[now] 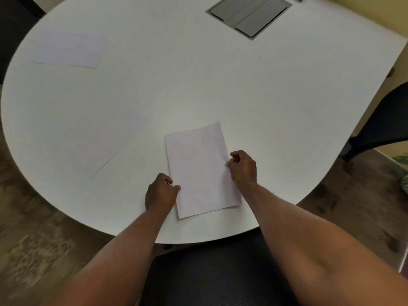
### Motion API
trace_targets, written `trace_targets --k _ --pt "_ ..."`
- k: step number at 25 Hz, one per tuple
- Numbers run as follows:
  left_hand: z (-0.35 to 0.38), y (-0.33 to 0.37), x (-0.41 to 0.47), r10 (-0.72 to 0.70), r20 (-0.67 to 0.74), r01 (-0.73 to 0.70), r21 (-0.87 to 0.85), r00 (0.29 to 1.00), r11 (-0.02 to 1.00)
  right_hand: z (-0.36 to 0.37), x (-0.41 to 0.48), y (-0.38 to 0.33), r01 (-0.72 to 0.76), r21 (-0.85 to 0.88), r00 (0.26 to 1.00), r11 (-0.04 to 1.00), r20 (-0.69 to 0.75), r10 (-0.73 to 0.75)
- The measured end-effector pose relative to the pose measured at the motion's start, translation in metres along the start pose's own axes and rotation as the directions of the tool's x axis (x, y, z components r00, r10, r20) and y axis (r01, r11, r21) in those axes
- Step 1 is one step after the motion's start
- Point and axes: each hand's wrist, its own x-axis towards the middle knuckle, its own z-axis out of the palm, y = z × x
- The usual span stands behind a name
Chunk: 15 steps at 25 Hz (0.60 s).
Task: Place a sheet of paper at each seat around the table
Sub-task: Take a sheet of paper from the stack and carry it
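Note:
A white sheet of paper [202,171] lies near the front edge of the round white table [220,85], tilted slightly. My left hand [161,192] pinches its left edge and my right hand [242,166] pinches its right edge. A second sheet [103,142] lies flat to the left, faint against the tabletop. A third sheet [68,50] rests at the far left of the table.
A grey cable hatch [249,15] is set into the tabletop at the back. A dark chair seat [212,274] stands right below me, another chair [384,129] at the right, a dark chair [13,25] at the far left. The floor is wood-patterned.

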Motion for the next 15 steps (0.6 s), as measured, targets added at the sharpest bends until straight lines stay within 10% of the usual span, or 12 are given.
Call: trace_targets --k 15 --pt "0.014 -0.018 0.012 0.025 0.017 -0.024 -0.056 1.000 0.998 0.018 0.025 0.021 -0.012 -0.001 1.000 1.000 0.019 0.012"
